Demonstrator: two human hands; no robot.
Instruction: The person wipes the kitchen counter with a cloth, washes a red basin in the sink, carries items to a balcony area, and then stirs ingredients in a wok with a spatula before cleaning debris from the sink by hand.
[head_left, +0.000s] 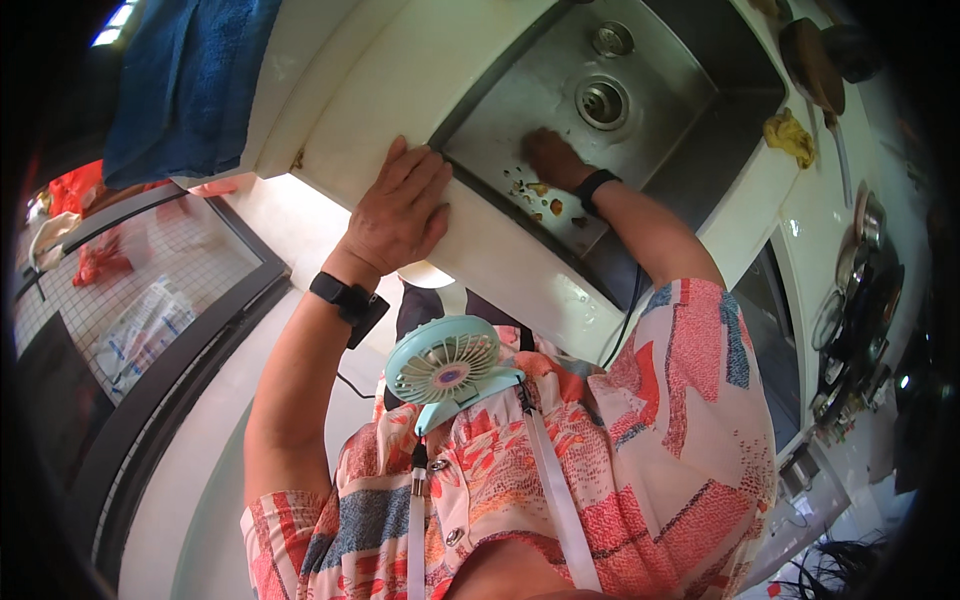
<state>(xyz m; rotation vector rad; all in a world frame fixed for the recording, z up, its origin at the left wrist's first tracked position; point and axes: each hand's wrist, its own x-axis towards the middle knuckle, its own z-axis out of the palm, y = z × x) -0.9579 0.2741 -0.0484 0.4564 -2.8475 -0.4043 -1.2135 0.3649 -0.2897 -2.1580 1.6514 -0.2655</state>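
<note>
My left hand lies palm down on the pale counter's front edge, beside the corner of the sink. Nothing is held in it, and the thumb stands apart from the fingers. Inside the stainless steel sink, my right hand reaches down to the bottom. Motion blurs its fingers, so whether they grip anything cannot be made out. Brown and yellowish scraps and small dark bits lie close beside it. Beyond the hand is the round sink drain, with a smaller metal fitting farther up.
A yellow cloth lies on the counter right of the sink, near a pan. Metal cookware crowds the right side. A blue towel hangs at upper left. A mint-green fan hangs at my chest.
</note>
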